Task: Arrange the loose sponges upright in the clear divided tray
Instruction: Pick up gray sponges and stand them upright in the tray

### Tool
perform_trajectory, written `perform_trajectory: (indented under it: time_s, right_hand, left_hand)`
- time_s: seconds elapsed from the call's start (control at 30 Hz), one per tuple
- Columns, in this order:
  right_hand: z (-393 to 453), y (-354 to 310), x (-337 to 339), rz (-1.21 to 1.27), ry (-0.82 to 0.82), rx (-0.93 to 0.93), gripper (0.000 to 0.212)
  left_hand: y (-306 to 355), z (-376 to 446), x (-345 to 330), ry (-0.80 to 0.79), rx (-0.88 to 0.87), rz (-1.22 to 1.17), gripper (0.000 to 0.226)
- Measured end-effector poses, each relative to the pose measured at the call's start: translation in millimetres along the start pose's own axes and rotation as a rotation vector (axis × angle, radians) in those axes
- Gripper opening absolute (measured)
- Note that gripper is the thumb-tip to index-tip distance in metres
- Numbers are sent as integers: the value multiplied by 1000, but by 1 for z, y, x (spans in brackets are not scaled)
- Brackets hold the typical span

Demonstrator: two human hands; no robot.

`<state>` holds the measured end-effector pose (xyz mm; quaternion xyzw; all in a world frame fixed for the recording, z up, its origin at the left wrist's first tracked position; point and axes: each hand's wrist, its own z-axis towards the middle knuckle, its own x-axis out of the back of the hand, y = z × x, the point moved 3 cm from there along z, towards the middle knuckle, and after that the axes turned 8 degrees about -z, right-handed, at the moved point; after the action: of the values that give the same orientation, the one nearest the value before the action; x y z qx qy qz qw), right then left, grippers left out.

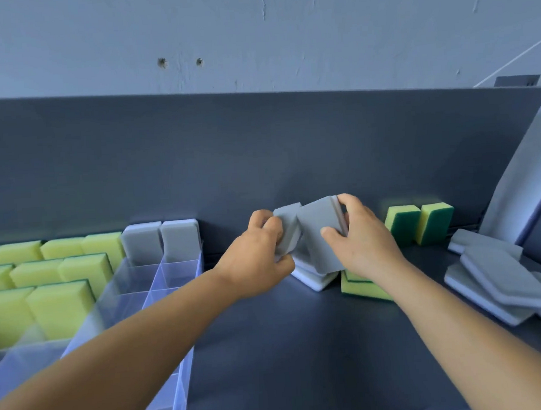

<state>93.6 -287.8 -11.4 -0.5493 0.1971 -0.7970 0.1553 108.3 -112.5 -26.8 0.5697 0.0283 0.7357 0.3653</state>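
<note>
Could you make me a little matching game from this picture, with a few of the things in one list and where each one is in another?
Things:
1. gray sponge in the left hand
2. two gray sponges in the tray
3. two green and yellow sponges
4. pile of gray sponges

Places:
A. lying flat at the far right of the table
B. standing upright against the back panel, right of the hands
C. held up above the table
D. standing in the back row of the clear tray

Pairs: 1-C, 2-D, 3-B, 4-A
</note>
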Motion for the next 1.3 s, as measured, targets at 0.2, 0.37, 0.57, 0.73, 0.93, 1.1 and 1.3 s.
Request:
perform_trajectory:
  time_s: [0.2, 0.37, 0.57, 0.73, 0.93, 1.1, 1.3]
  right_hand:
    - [-8, -19, -8, 110, -43, 38, 67]
    - [-15, -47, -8, 175, -59, 164, 69]
    - [-14, -91, -21, 235, -50, 253, 54]
    - [-10, -130, -41, 287, -36, 279, 39]
    - [-6, -165, -72, 278, -63, 266, 31]
    - [-2, -182, -95, 250, -170, 285, 33]
    - [3, -184, -112, 174, -197, 278, 31]
  left_hand:
    - [-11, -19, 18, 128, 61, -280, 14]
    - [-28, -29, 51, 170, 157, -412, 62]
    - [-52, -44, 96, 166, 172, -281, 88]
    - [-81, -60, 135, 235, 190, -135, 54]
    - [-122, -78, 164, 239, 232, -44, 45]
    - [-149, -84, 166, 180, 258, -26, 43]
    - [-156, -77, 155, 108, 244, 5, 48]
